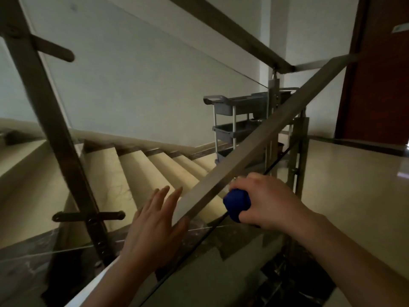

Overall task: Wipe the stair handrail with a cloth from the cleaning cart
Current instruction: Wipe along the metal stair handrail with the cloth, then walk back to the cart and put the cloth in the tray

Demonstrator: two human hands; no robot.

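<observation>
A flat metal handrail [261, 134] runs diagonally from the lower left up to the upper right, above a glass panel. My right hand [267, 200] grips a bunched blue cloth [236, 203] and holds it against the right underside edge of the rail. My left hand [155, 222] is on the left side of the rail with fingers spread, its thumb touching the rail's edge, holding nothing. The grey cleaning cart [232, 120] stands on the landing below, behind the rail.
Beige stone stairs [141, 171] descend to the left behind the glass. A metal baluster post [44, 111] with brackets crosses the left side. Another handrail [225, 34] slants overhead. A red-brown door [380, 69] and polished floor [354, 178] lie at right.
</observation>
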